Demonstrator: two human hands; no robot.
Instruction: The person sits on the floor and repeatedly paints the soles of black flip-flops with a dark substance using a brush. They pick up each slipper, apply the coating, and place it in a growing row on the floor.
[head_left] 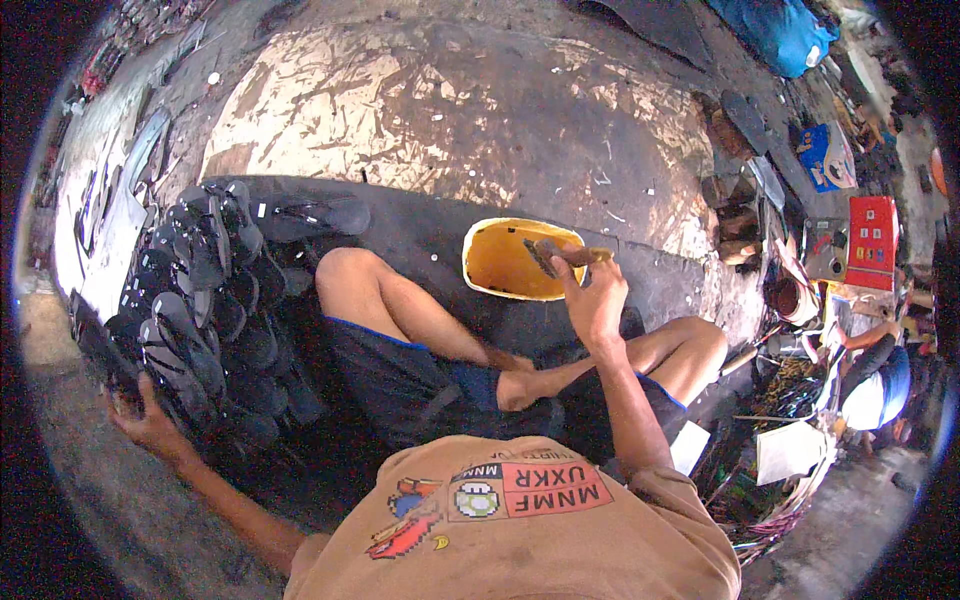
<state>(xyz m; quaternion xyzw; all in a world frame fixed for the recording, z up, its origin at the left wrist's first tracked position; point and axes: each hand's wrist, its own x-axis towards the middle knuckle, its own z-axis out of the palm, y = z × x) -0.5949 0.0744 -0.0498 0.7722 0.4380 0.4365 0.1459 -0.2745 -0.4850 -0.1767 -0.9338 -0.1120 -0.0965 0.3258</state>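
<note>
A yellow tub (492, 250) with a pale rim sits on a dark mat (412, 240), just beyond the person's crossed legs (400, 315). Over the right part of the tub, the right hand (597, 300) is closed on a brush (540, 258), whose dark head points left above the tub's inside; whether it touches the tub, I cannot tell. Well to the left of the tub and nearer the body, the left hand (150, 422) has its fingers curled about the near end of a black sandal (95, 335). Between that hand and the tub lies a heap of dark sandals (185, 335). Far to the right of the tub is a red panel (872, 243).
</note>
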